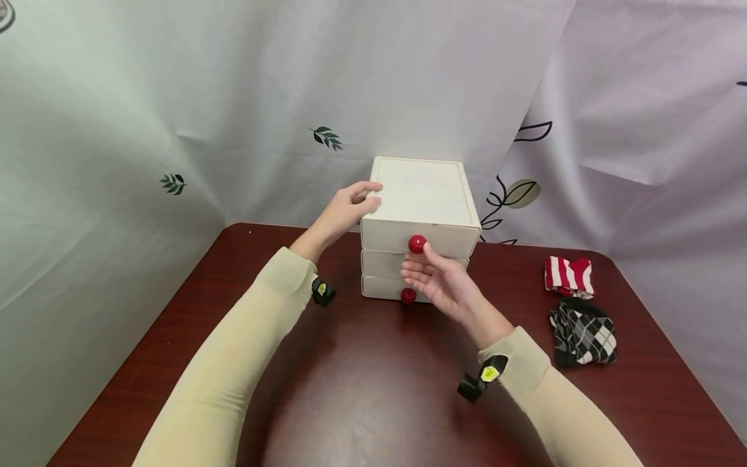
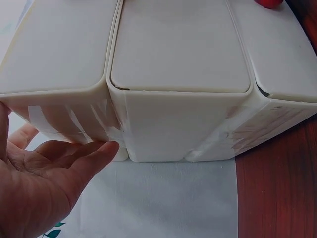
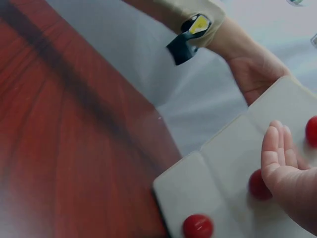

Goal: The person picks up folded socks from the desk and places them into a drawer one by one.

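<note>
A white three-drawer box [image 1: 425,188] with round red knobs stands at the back of the table. My left hand [image 1: 353,204] rests on its upper left edge, fingertips reaching onto the top. In the left wrist view, the same hand [image 2: 44,183] lies against the side of the top drawer section. My right hand [image 1: 443,279] is in front of the drawers, its thumb at the top red knob [image 1: 417,244] and its fingers extended below. Whether the thumb touches the knob, I cannot tell. In the right wrist view, the fingers partly cover the middle knob [image 3: 260,186]. The bottom knob [image 1: 408,295] shows below the hand.
On the right side of the dark red wooden table [image 1: 362,389] lie a folded red-and-white striped cloth item [image 1: 569,277] and a black, grey and white argyle one [image 1: 583,334]. A pale curtain [image 1: 262,97] with leaf prints hangs directly behind the box and along both sides.
</note>
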### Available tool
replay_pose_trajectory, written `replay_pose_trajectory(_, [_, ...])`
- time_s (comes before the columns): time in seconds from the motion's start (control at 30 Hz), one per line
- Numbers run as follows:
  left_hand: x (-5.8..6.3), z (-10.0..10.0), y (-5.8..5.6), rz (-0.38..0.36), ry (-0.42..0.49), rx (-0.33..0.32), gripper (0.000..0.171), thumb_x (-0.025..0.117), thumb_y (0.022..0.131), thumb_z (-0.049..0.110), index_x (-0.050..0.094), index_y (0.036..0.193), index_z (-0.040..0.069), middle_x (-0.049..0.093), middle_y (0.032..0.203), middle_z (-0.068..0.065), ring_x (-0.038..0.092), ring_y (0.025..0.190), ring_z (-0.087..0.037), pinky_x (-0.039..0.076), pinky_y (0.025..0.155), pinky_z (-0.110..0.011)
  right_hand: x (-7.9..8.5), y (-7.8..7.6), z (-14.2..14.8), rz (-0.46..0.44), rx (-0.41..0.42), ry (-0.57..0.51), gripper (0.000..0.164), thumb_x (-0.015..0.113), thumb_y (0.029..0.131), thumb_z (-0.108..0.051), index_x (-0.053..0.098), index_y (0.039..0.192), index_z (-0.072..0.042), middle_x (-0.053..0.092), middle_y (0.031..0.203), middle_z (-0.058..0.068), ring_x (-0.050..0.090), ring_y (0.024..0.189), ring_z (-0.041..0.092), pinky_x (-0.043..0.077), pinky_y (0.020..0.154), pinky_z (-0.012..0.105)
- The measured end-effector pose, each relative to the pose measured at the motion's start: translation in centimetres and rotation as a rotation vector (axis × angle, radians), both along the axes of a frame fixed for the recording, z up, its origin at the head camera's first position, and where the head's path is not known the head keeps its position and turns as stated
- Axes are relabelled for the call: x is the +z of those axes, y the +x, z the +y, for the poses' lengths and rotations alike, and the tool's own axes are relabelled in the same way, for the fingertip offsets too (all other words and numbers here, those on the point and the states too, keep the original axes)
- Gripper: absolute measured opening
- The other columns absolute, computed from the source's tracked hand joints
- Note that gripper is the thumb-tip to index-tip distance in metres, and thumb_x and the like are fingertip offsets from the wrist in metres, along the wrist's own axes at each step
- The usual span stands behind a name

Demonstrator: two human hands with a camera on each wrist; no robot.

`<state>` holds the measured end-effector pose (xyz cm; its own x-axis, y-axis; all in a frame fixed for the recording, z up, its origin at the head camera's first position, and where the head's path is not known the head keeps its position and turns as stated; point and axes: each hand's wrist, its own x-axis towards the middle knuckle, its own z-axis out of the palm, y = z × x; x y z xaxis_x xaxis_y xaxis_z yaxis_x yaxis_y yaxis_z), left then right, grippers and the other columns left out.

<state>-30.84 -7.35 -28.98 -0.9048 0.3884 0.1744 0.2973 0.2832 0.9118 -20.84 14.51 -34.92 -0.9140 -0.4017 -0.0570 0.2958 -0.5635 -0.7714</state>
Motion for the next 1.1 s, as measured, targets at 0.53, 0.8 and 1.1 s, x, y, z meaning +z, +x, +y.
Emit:
replay_pose_trajectory(0.53, [-0.3,0.1,-0.1,0.025,0.023,0.011,0.039,0.055,0.093,0.031,0.053,0.13,0.019,0.044,0.138,-0.003,0.042,0.124,-0.018,0.039,0.095,-0.042,-4.0,0.4,0.4,-0.195,0.071,0.001,0.042,0.043,0.099,-0.033,0.061,0.097,0.004,0.062,0.092,0.016,0.062,0.088,0.025,0.048,0.085,0.034])
replay_pose_trajectory(0.8, [-0.4,0.2,0.0,0.018,0.035,0.006,0.04,0.055,0.093,0.031,0.053,0.13,0.019,0.044,0.138,-0.004,0.042,0.123,-0.018,0.038,0.096,-0.042,-4.5,-0.4,-0.2,-0.215,0.025,-0.045,0.037,0.042,0.1,-0.03,0.06,0.098,0.003,0.063,0.093,0.015,0.062,0.089,0.024,0.047,0.086,0.033])
replay_pose_trajectory(1.1, [-0.4,0.2,-0.2,0.01,0.043,0.008,0.04,0.055,0.093,0.031,0.053,0.131,0.018,0.044,0.138,-0.005,0.042,0.123,-0.019,0.037,0.097,-0.043,-4.3,-0.7,-0.8,-0.245,-0.005,-0.082,0.032,0.047,0.099,-0.028,0.059,0.097,0.002,0.064,0.09,0.014,0.062,0.085,0.024,0.048,0.083,0.032])
